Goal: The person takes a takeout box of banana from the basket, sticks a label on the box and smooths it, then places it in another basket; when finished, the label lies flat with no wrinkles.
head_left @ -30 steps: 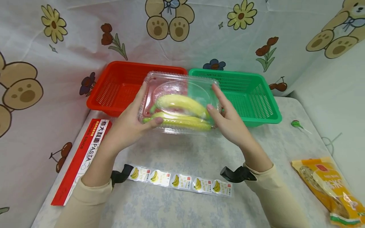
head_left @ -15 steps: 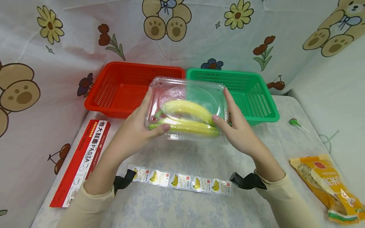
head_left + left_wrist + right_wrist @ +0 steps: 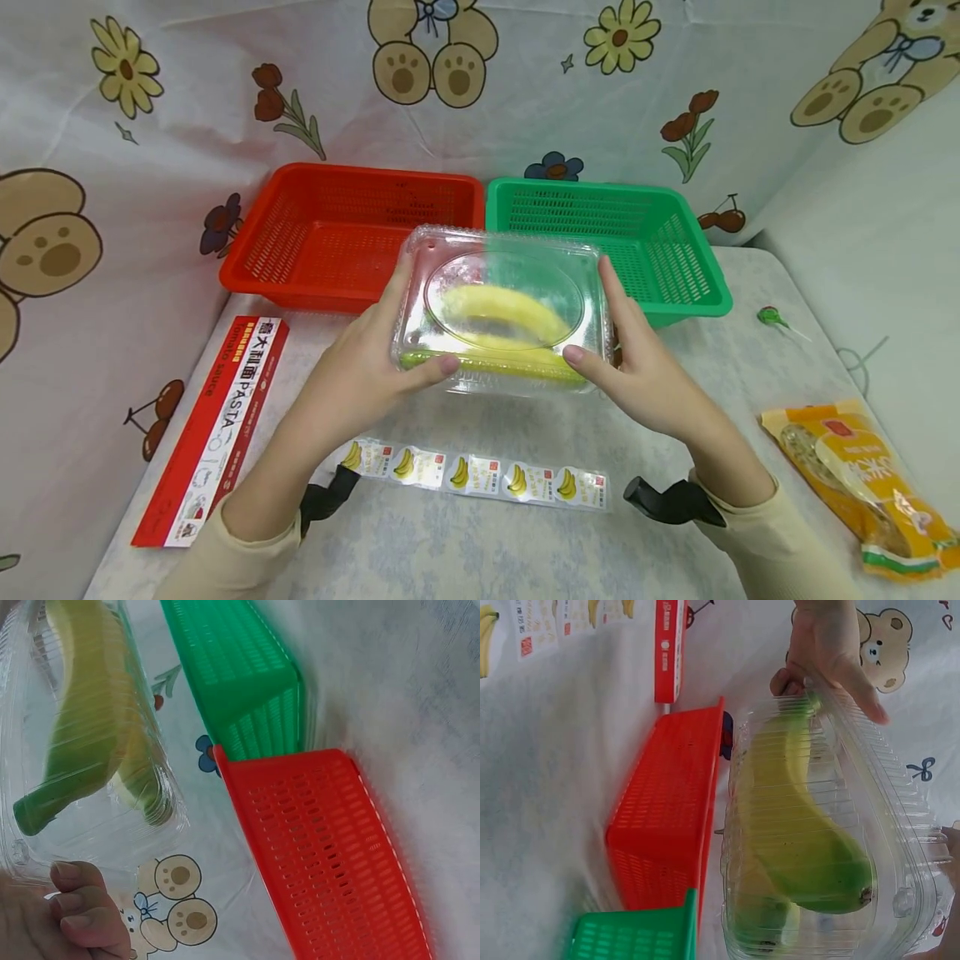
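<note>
A clear plastic clamshell box (image 3: 525, 260) with bananas (image 3: 504, 305) inside is held between both hands, raised over the table in front of the baskets. My left hand (image 3: 360, 367) grips its left end, thumb along the front lower edge. At the opposite end my right hand (image 3: 651, 368) grips it the same way, thumb on the front. The lid is down over the fruit. In the left wrist view, curled fingertips (image 3: 81, 906) show under the box (image 3: 82, 840). The right wrist view shows green ends on the bananas (image 3: 817, 862); the right hand is mostly out of frame there.
Behind the box stand a red basket (image 3: 337, 296) and a green basket (image 3: 693, 310), side by side. A strip of banana labels (image 3: 480, 477) lies in front. A pasta box (image 3: 217, 425) is at left; a lollipop (image 3: 770, 316) and a yellow food bag (image 3: 862, 492) at right.
Both hands have brought the box of bananas lower and nearer in the head view, and slightly to the right. The baskets and table items stay where they were.
</note>
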{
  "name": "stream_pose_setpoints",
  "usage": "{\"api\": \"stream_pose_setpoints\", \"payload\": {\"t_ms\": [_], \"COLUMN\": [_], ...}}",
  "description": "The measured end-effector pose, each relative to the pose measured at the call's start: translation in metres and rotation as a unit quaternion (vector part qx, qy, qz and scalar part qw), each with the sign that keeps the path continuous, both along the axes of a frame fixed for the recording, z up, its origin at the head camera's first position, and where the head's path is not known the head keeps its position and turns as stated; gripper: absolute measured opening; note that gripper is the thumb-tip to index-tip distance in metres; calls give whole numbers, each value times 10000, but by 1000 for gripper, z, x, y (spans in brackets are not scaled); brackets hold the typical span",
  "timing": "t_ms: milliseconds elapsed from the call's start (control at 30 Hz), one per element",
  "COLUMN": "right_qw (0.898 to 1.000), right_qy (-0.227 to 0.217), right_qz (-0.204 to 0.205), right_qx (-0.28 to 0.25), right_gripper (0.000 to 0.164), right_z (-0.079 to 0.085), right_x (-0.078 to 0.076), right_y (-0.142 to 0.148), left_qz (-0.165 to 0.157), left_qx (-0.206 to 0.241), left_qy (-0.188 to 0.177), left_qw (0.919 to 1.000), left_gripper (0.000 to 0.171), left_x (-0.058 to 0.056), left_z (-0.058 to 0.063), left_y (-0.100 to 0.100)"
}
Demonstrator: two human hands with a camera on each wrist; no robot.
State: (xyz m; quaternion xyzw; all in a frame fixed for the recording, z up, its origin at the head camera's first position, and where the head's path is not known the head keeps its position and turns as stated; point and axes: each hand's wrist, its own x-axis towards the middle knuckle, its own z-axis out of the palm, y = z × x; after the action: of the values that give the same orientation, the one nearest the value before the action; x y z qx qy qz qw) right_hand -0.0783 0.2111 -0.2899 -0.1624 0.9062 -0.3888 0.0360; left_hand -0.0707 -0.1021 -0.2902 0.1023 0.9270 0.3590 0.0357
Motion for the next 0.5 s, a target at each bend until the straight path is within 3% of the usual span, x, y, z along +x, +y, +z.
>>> {"api": "stream_pose_setpoints", "payload": {"t_ms": [500], "right_qw": [9998], "right_qy": [-96], "right_qz": [112], "right_qx": [-152], "right_gripper": [107], "right_z": [-24], "right_x": [22], "right_y": [14], "left_qz": [-4], "left_qx": [-377], "left_qy": [-31], "left_qw": [9993], "left_gripper": [116], "left_x": [21], "left_z": [-15], "left_y": [7]}}
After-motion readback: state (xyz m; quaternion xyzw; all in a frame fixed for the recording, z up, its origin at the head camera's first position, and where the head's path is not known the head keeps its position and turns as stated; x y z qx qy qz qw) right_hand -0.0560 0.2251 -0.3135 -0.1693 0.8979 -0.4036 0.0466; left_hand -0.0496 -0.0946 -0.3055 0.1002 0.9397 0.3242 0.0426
